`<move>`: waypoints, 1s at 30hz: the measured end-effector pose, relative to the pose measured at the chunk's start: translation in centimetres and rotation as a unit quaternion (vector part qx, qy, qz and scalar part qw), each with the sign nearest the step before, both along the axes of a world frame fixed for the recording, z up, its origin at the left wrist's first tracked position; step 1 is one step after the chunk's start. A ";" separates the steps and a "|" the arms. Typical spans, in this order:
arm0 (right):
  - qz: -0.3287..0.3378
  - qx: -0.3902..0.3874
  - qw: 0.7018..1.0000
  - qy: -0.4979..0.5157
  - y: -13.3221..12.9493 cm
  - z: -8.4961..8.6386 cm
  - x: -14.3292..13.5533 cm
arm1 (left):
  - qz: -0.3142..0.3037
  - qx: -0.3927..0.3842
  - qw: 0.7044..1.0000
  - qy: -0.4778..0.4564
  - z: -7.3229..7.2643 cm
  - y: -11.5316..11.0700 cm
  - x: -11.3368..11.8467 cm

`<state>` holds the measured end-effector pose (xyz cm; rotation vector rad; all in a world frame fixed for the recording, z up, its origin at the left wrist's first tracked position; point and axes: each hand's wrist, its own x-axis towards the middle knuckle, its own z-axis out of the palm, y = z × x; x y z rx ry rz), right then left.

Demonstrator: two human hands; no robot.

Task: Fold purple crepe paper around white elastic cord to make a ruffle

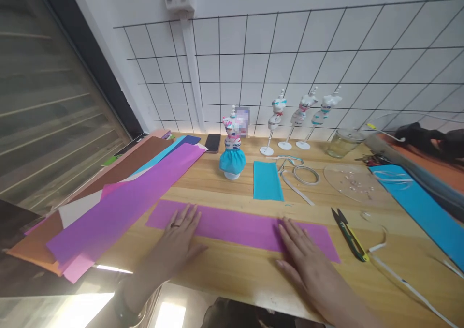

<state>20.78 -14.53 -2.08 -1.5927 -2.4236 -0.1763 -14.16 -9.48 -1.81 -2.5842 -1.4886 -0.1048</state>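
A: Where is the purple strip (235,227)?
B: On the near part of the bench (235,277). The left hand (181,235) and right hand (303,253) lie flat on it, palms down, well apart, gripping nothing.
A: State of completion?
B: One doll form (232,141) wears a blue skirt (232,161). The strip is flat and ungathered; no stitching is visible.

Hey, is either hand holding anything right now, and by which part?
Nothing is gripped: the left hand and right hand lie flat on the long purple strip, one toward each end.
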 end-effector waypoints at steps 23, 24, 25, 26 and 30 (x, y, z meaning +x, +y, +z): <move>-0.170 0.030 0.984 -0.047 -0.2 -2.6 1.0 | 0.106 -0.179 0.978 -0.013 1.7 1.7 0.0; -0.170 0.033 0.984 -0.048 -0.1 -2.5 1.0 | 0.114 -0.178 0.977 -0.016 1.7 1.7 0.0; -0.171 0.034 0.983 -0.049 -0.1 -2.3 0.9 | 0.120 -0.177 0.977 -0.017 1.8 1.7 0.1; -0.172 0.033 0.983 -0.050 -0.1 -2.2 0.8 | 0.125 -0.176 0.976 -0.016 1.8 1.6 0.2; -0.181 0.028 0.982 -0.039 -0.2 -1.7 0.5 | 0.138 -0.173 0.975 0.006 2.1 1.4 0.5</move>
